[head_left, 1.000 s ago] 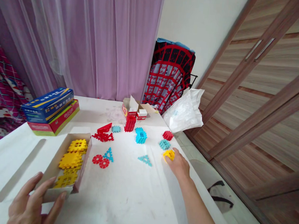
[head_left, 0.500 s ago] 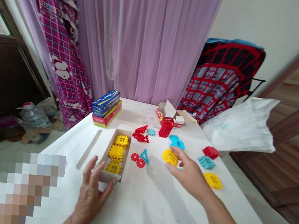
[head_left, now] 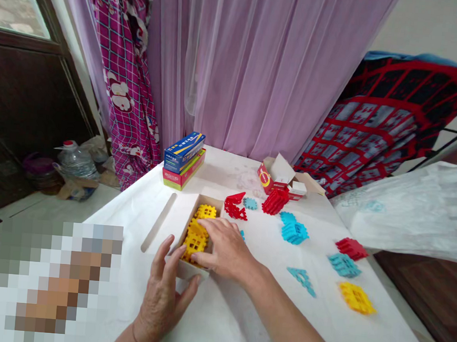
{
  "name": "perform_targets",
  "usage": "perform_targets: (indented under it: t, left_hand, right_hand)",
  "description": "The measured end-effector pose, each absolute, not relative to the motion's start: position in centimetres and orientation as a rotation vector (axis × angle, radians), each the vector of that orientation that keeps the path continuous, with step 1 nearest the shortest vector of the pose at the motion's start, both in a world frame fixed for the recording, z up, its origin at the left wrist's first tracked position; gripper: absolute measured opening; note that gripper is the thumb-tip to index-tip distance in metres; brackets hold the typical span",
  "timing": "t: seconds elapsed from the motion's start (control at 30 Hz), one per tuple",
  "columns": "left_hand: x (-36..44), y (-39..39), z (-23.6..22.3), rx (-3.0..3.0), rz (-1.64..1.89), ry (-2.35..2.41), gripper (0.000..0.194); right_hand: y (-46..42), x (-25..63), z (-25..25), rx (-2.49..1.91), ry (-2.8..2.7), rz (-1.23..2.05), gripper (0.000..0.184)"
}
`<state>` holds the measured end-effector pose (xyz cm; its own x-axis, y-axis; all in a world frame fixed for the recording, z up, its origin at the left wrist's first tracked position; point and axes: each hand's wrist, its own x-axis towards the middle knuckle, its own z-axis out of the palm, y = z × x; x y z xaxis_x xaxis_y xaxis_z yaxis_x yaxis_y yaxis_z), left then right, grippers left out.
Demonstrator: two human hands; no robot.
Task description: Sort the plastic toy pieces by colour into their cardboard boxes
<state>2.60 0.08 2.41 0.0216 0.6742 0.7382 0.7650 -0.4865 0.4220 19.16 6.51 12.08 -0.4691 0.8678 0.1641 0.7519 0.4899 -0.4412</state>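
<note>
Yellow interlocking pieces (head_left: 195, 243) lie in an open, narrow box (head_left: 192, 271) on the white tabletop (head_left: 217, 317). The right hand (head_left: 228, 247) reaches over the box's right side, its thumb and forefinger partly open above the yellow pieces; whether it grips one cannot be told. The left hand (head_left: 167, 291) sits at the near end of the box, its fingers spread wide about the near left corner, the thumb by the front wall; whether they press on the card is unclear.

Just beyond the box's right side are some red pieces (head_left: 234, 205) and a teal square (head_left: 250, 203), with a red stack (head_left: 275, 201) and bright blue pieces (head_left: 295, 232) farther right. Near the right edge, a dark red stack (head_left: 351, 248), a teal stack (head_left: 343, 265) and a yellow stack (head_left: 356, 298) form a row; a blue triangle (head_left: 302, 281) lies to their left. At the back left, a blue carton (head_left: 184, 152) rests on a red-and-green carton (head_left: 172, 178).
</note>
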Motion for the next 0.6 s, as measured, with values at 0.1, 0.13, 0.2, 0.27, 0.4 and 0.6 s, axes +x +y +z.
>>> perform_targets:
  t: [0.1,0.13,0.2,0.27,0.4,0.6]
  left_hand:
    - [2.6,0.0,2.3,-2.183,-1.478,-1.532,0.062]
    - [2.5,0.0,2.2,-2.185,-1.476,-1.53,0.062]
    - [2.5,0.1,2.1,-2.183,-1.47,-1.532,0.061]
    - [2.5,0.1,2.1,-2.173,-1.456,-1.53,0.06]
    - [2.4,0.3,2.1,-2.149,-1.421,-1.514,0.058]
    - [2.0,0.5,2.0,-2.17,-1.399,-1.485,0.06]
  right_hand:
    - [6.2,21.2,12.5,-1.35,-2.227,0.351,0.045]
    - [6.0,22.3,12.5,-1.357,-2.165,0.314,0.04]
    - [5.4,24.8,12.3,-1.395,-2.057,0.267,0.032]
    - [4.5,27.9,11.6,-1.457,-1.956,0.24,0.03]
    - [2.1,36.0,9.1,-1.707,-1.766,0.221,0.036]
    - [-2.6,48.9,6.4,-2.267,-1.327,0.001,0.046]
